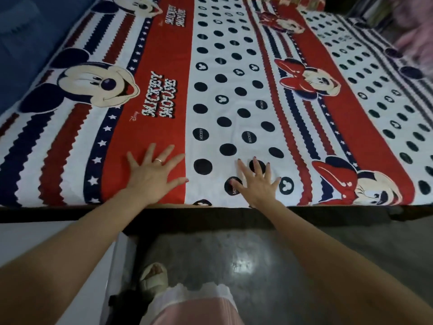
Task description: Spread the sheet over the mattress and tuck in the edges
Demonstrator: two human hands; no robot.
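Note:
A cartoon-print sheet [222, 66] in red, white and navy, with black dots and mouse faces, lies flat over the whole mattress. Its near edge ends in a straight line at the mattress front. My left hand [153, 175] lies flat on the red band near that edge, fingers spread, a ring on one finger. My right hand [259, 180] lies flat on the dotted white band just to the right, fingers spread too. Neither hand grips the cloth. The mattress itself is hidden under the sheet.
A dark bed frame edge [70, 214] runs below the sheet. A blue surface [25, 43] borders the bed at the far left. Pinkish fabric [414, 38] lies at the far right. My sandalled foot [154, 276] stands on the shiny grey floor [234, 259].

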